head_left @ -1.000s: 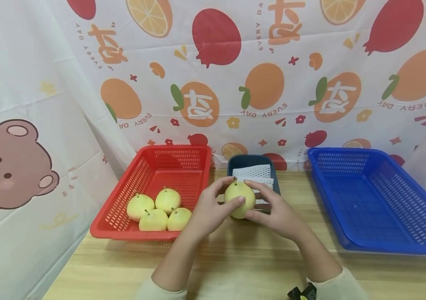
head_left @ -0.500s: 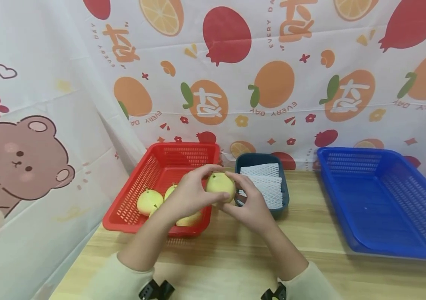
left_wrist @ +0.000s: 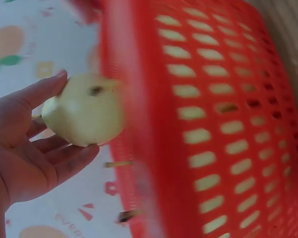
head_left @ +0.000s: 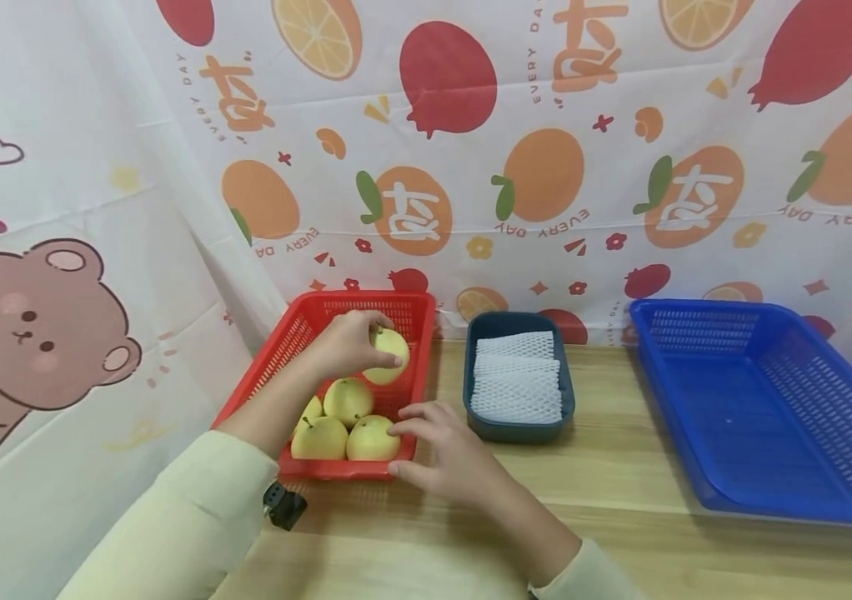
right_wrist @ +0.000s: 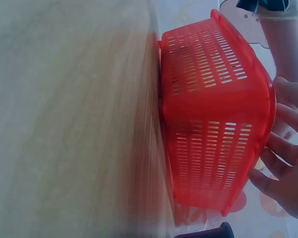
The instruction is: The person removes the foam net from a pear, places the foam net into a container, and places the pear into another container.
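My left hand (head_left: 351, 343) grips a pale yellow pear (head_left: 390, 358) over the inside of the red plastic basket (head_left: 417, 392). In the left wrist view, the thumb and fingers curl round the pear (left_wrist: 87, 111) beside the basket's rim. Several more pears (head_left: 349, 402) lie in the front of the basket. My right hand (head_left: 447, 454) is at the basket's front right corner, its fingers spread and slightly bent, with nothing in them. The right wrist view has those fingertips right at the rim of the basket (right_wrist: 213, 104).
Right of the basket stands a dark teal tray (head_left: 516, 431) holding white foam net sleeves (head_left: 518, 379). A blue plastic basket (head_left: 756, 417) is farther right on the wooden table (head_left: 606, 475). A fruit-printed cloth (head_left: 471, 208) hangs behind.
Both hands held the pear between the baskets' tray and the red basket. The left hand has carried it left over the red basket; the right hand has let go and come down to the rim.
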`<state>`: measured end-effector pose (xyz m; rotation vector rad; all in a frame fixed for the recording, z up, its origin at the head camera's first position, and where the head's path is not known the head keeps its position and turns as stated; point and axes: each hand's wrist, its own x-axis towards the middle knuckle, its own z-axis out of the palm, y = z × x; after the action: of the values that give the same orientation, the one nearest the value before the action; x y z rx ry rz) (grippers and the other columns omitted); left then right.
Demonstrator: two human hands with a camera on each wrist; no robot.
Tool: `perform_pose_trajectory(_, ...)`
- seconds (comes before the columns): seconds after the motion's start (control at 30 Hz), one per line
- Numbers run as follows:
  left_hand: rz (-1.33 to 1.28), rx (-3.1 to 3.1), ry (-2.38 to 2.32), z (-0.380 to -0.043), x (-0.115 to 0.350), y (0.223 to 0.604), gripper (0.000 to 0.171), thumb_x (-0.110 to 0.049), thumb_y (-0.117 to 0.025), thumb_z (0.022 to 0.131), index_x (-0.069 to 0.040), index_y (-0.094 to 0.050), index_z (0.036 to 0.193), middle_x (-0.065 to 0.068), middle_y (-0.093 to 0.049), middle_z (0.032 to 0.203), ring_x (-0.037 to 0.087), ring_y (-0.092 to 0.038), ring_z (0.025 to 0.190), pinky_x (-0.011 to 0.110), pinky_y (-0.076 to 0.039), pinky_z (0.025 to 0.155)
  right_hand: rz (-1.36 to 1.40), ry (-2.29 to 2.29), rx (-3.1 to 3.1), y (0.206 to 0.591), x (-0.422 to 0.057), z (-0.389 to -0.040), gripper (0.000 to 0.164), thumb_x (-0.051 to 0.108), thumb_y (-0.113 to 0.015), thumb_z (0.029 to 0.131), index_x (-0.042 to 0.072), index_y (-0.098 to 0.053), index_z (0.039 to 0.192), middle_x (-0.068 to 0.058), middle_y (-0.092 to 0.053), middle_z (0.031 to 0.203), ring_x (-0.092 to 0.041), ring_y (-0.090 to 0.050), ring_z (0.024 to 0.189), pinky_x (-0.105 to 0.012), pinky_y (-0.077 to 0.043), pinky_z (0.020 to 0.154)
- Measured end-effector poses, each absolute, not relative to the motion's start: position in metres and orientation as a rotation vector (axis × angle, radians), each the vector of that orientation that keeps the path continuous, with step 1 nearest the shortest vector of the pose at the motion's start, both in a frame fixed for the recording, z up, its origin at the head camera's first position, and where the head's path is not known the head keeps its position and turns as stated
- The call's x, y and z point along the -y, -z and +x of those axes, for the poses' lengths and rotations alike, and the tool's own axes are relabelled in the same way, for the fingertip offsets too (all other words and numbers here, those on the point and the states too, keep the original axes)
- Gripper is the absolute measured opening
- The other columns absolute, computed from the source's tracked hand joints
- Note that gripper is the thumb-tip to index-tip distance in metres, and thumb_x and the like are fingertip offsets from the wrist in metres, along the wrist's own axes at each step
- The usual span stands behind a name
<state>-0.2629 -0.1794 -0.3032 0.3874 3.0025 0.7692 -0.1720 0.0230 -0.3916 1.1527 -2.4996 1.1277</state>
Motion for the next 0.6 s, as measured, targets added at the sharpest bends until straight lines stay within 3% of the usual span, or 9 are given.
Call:
perform_pose_trajectory(0.23, 0.438, -2.939, -0.537, -0.28, 0.178, 0.33, 0.046, -0.03, -0.085, 0.067, -0.011, -0.065, 0.104, 0.003, -0.065, 0.095, 0.021, -0.057, 0.082, 0.031, -0.05, 0.069, 1.2, -1.069, 2.493, 0.393, -0.018, -0.17, 0.031, 0.042, -0.066, 0.086, 0.023, -0.067, 0.11, 0.007, -0.055, 0.124, -0.013, -0.042, 0.118, -0.037, -0.043, 0.097)
perform_pose_trajectory(0.6, 0.305, -2.863, -0.454, -0.286, 0.19, 0.347, 0.041, -0.024, -0.081, 0.073, -0.012, -0.059, 0.106, 0.005, -0.061, 0.093, 0.022, -0.055, 0.082, 0.03, -0.048, 0.068, 1.2, -1.113, 2.523, 0.396, -0.01, -0.17, 0.031, 0.045, -0.064, 0.086, 0.026, -0.067, 0.11, 0.012, -0.053, 0.125, -0.008, -0.04, 0.12, -0.036, -0.043, 0.098)
